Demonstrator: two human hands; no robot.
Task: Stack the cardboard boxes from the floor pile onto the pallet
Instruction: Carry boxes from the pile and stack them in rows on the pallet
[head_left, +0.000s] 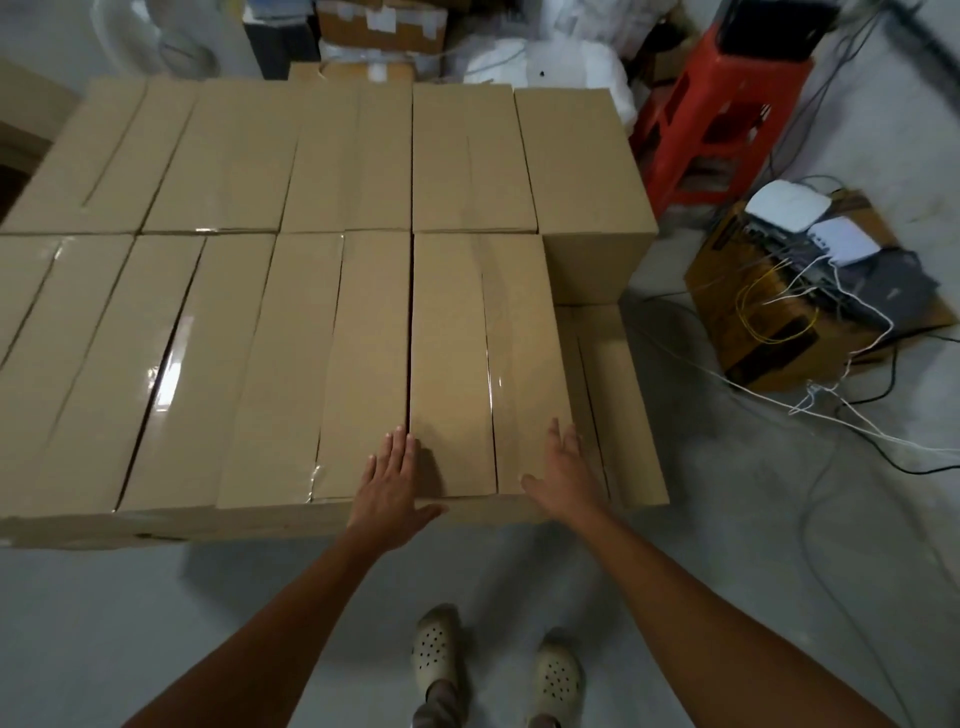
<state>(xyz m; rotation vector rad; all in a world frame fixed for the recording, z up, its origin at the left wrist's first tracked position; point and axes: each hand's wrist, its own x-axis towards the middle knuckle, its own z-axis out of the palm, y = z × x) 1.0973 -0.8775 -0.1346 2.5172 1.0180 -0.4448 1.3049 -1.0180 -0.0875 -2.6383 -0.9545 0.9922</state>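
Observation:
Several taped brown cardboard boxes stand packed in two rows in front of me, forming a flat top layer. The near right box (467, 338) of that layer lies between my hands. My left hand (392, 486) rests flat with straight fingers at its near left corner, over the seam with the neighbouring box (322, 364). My right hand (563, 475) is open with fingers straight at the box's near right edge. To the right, one box (618, 405) sits a level lower. The pallet is hidden under the boxes.
A red plastic stool (711, 119) stands at the back right. A box carrying network devices (810, 291) sits on the floor to the right, with cables (857, 426) trailing over the grey floor. More cartons and white bags lie behind the stack. My feet in pale clogs (493, 670) stand close.

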